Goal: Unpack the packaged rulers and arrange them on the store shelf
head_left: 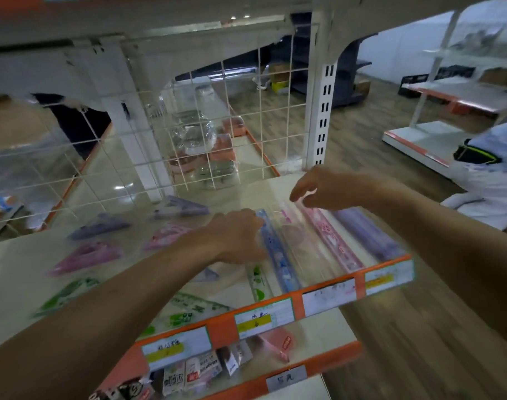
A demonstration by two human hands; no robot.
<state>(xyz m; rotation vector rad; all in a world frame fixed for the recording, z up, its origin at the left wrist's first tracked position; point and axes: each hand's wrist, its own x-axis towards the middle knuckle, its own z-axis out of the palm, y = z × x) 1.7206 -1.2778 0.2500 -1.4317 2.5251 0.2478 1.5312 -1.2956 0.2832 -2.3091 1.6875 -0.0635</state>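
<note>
Four rulers lie parallel on the shelf point(386, 264), ends toward its front edge, probably for display. The left hand point(238, 235) bears on the blue ruler point(278, 256), grip indeterminate. The right hand point(326, 189) hovers over the pink ruler point(331, 241), fingers slack, empty.

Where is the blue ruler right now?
Head view: blue ruler lies on the shelf, right of the left hand, between the green ruler and pink ruler.
</note>
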